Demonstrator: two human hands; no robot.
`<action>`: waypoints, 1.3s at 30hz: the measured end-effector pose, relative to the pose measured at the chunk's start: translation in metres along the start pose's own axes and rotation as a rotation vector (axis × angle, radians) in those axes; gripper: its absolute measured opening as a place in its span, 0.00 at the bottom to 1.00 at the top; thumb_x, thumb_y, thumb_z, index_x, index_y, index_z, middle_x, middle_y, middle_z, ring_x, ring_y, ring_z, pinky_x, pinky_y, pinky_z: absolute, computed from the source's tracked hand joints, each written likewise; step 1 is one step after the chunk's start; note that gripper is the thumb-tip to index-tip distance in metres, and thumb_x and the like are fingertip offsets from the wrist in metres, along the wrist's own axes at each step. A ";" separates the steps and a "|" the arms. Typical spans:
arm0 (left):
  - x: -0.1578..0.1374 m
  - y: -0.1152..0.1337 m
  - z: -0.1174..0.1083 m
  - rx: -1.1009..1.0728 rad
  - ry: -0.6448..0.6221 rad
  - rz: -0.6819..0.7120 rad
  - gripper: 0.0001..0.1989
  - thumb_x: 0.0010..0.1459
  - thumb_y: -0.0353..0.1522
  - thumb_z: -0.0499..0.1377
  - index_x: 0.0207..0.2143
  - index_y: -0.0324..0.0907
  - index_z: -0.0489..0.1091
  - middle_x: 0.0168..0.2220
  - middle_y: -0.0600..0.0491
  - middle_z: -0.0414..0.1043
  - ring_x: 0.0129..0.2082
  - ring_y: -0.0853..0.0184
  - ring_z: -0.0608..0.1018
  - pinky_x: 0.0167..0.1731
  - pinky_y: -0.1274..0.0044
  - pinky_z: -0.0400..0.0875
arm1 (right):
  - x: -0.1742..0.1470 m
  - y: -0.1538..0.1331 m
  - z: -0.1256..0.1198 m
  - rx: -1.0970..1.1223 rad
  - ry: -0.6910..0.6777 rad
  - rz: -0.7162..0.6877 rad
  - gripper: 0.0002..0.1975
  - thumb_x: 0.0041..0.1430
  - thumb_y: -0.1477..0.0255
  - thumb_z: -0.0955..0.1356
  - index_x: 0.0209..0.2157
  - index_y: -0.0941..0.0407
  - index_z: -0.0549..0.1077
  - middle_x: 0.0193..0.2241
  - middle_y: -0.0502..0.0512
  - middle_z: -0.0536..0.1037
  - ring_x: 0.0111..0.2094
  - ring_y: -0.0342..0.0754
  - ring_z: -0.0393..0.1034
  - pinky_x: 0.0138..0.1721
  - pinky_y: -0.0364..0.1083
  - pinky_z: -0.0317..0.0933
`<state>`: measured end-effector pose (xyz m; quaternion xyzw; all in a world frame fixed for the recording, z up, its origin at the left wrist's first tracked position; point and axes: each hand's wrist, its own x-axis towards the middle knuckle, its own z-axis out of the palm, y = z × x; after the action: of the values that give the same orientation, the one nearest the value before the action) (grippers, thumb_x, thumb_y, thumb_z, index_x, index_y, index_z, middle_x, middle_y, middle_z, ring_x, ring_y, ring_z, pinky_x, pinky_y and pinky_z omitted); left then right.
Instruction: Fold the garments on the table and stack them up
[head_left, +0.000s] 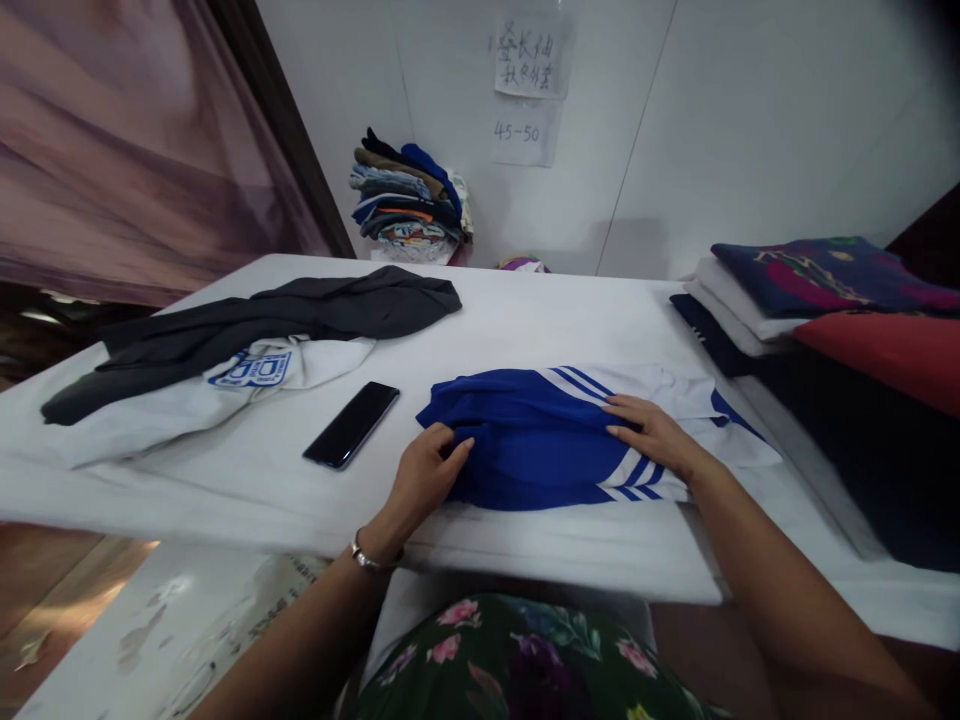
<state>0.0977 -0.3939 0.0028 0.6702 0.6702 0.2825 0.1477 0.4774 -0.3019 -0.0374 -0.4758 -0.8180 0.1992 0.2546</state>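
Fabric [532,440], blue, white-striped and softly creased, lies pinched by curled left fingers [459,456], right fingers [628,436] loosely spread atop.

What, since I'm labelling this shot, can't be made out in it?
Head view, all four:
Blue garment: underside, hidden by upper layer.
Left hand: some fingertips, hidden by hand or garment.
Purple item: lower part, hidden by the table's far edge.
Clothes stack at right: outer side, cut off by the picture edge.

Our left arm [315,615]: reaching forward | left hand [424,468]: half-curled | our right arm [787,560]: angled inward | right hand [660,437]: flatter, palm down
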 end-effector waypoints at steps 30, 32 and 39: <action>0.057 -0.018 0.042 0.579 -0.105 0.338 0.36 0.57 0.52 0.47 0.58 0.35 0.66 0.63 0.36 0.60 0.65 0.46 0.58 0.61 0.54 0.49 | 0.015 -0.010 -0.006 -0.123 -0.016 0.057 0.18 0.65 0.61 0.62 0.49 0.52 0.77 0.54 0.53 0.74 0.57 0.49 0.67 0.59 0.46 0.58; 0.056 -0.022 0.044 0.588 -0.090 0.330 0.37 0.57 0.52 0.47 0.58 0.34 0.66 0.63 0.36 0.60 0.65 0.46 0.58 0.61 0.55 0.48 | 0.024 -0.007 -0.017 -0.216 0.054 0.242 0.18 0.66 0.61 0.60 0.48 0.50 0.77 0.54 0.50 0.74 0.56 0.47 0.67 0.58 0.44 0.58; 0.055 -0.020 0.043 0.585 -0.097 0.327 0.38 0.57 0.52 0.46 0.58 0.33 0.66 0.63 0.35 0.60 0.65 0.47 0.58 0.62 0.55 0.48 | 0.057 0.025 -0.046 -0.405 0.169 0.735 0.25 0.65 0.60 0.59 0.56 0.61 0.70 0.54 0.67 0.72 0.55 0.59 0.67 0.53 0.52 0.60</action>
<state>0.1032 -0.3308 -0.0331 0.7955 0.5987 0.0660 -0.0662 0.4988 -0.2364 -0.0024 -0.7906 -0.5930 0.0722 0.1343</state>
